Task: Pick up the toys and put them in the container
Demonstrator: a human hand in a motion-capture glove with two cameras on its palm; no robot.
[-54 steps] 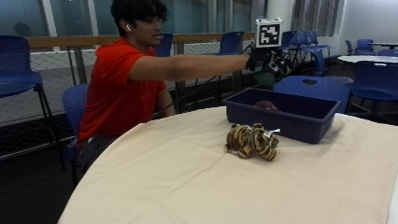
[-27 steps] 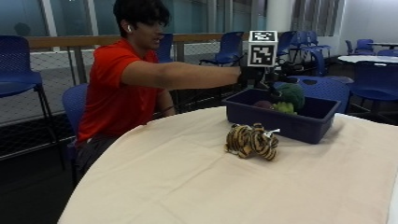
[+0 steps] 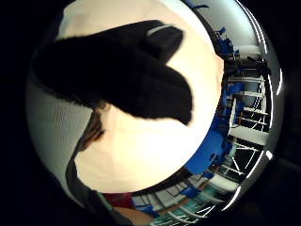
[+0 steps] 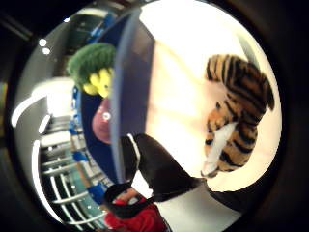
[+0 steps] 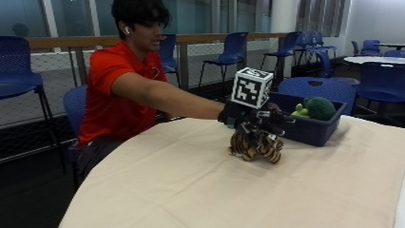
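A round desk [image 5: 190, 190] takes up most of the scene, draped in a smooth cream cloth that hangs over its curved edge. A person in a red short-sleeved shirt [image 5: 114, 99] sits at its far side on a blue chair [image 5: 71, 102], one arm stretched out across the cloth.

Toward the far edge of the desk stands a dark blue plastic container [image 5: 313, 128], a rectangular tub with straight walls and a rolled rim. Inside it lie a green plush toy [image 5: 318, 108], rounded and fuzzy with yellow parts, and, seen from the thumb-side palm view, a smooth dull-red rounded toy [image 4: 103, 126] on the tub's floor.

Just in front of the container, on the cloth, lies the tiger toy [image 5: 256, 146], a soft plush with orange-and-black stripes and a pale belly. It sits outside the container, near its front wall.

The right hand [image 5: 250, 118], in its black fabric glove, hangs directly over the tiger toy, at or just above its back; whether it touches the plush I cannot tell. The pictures do not show whether its fingers are spread or curled.
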